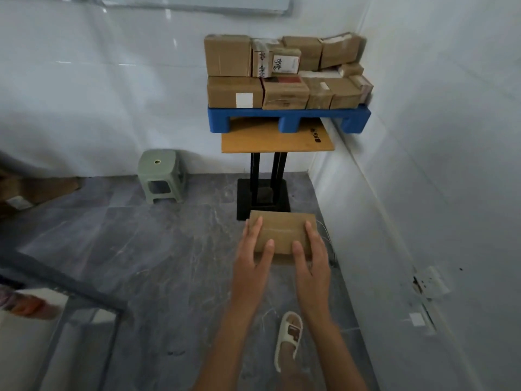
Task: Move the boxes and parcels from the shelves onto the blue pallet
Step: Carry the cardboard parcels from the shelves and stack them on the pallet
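I hold a small brown cardboard box [283,231] in front of me above the floor. My left hand [253,249] grips its left side and my right hand [311,253] grips its right side. Ahead, in the room's corner, the blue pallet [287,115] rests on a small wooden table [277,141]. Several brown boxes [284,71] are stacked on the pallet in two layers, filling its top. The shelves are not clearly in view.
A green plastic stool [161,174] stands left of the table, whose black pedestal base [263,198] is just beyond my hands. White walls close the right side. A dark metal frame [64,300] lies at lower left. My sandalled foot [289,338] is on the grey floor.
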